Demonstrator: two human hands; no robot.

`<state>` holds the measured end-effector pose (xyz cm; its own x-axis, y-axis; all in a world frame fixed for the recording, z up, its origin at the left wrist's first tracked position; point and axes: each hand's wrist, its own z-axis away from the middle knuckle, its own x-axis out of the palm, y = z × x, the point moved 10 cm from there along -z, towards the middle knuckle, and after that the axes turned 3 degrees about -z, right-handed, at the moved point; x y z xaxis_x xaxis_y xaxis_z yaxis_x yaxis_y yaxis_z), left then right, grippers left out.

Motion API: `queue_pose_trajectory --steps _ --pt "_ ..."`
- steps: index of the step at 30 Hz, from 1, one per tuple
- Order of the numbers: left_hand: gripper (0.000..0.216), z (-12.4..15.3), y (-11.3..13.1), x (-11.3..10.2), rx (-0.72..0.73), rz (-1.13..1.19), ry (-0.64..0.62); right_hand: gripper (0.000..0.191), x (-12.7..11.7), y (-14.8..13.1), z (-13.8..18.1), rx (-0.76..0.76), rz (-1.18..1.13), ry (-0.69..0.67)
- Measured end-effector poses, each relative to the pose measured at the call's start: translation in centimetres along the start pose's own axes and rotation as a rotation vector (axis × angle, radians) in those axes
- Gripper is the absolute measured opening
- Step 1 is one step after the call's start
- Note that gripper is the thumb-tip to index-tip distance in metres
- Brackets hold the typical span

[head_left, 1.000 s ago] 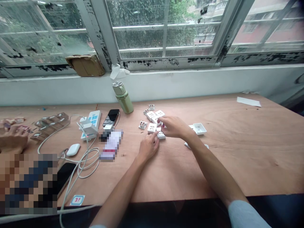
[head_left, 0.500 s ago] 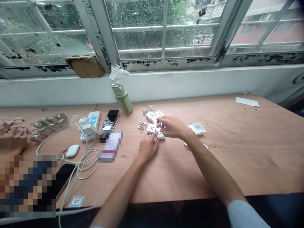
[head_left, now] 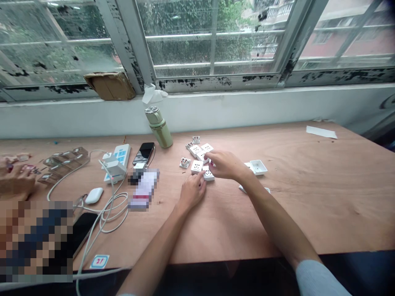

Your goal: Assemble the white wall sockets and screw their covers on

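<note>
My left hand (head_left: 193,191) rests on the desk (head_left: 308,201) just below the middle of the frame, its fingers (head_left: 201,183) curled loosely, with the tips at or just beside a white socket panel (head_left: 208,174). I can't tell whether they have hold of it. My right hand (head_left: 225,164) hovers just to the right of the cluster, its fingers (head_left: 210,156) bent and drawn together over the panels. They hide whatever lies under them, so I can't tell if they grip anything.

The white socket panels lie flat in a loose group at the centre of the desk, with another white socket panel (head_left: 196,166) beside my left hand. Two small socket modules (head_left: 185,163) sit at the group's left edge. To the right, a shallow white socket box (head_left: 258,167) lies open.

Left of me are a green flask (head_left: 158,127), a black phone (head_left: 143,153), a power strip (head_left: 117,162) and tangled white cables (head_left: 114,209). A co-worker's hand (head_left: 15,181) shows at the left edge, beside clear plastic pieces (head_left: 64,164).
</note>
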<state>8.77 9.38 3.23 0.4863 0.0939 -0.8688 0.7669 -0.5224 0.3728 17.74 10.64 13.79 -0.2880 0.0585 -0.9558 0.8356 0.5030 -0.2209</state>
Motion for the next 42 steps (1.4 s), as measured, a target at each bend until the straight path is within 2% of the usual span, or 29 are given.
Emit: queue_pose_trajectory --steps 15,19,23,28,42 --pt "0.037 0.03 0.15 -0.09 0.003 0.002 0.000 0.013 -0.05 0.07 -0.09 -0.001 -0.002 0.006" --pt "0.037 0.02 0.06 -0.07 0.003 -0.002 0.004 0.020 0.09 -0.04 -0.07 -0.003 -0.016 -0.011" --pt "0.038 0.01 0.05 -0.01 0.008 0.000 0.001 0.018 0.40 0.32 -0.28 0.034 0.033 -0.026" --pt "0.037 0.00 0.14 -0.02 0.013 -0.003 0.000 0.015 0.09 0.11 -0.16 0.008 0.012 0.007" --pt "0.037 0.01 0.09 0.00 0.010 -0.001 0.007 0.025 0.45 0.73 -0.29 0.049 0.084 0.004"
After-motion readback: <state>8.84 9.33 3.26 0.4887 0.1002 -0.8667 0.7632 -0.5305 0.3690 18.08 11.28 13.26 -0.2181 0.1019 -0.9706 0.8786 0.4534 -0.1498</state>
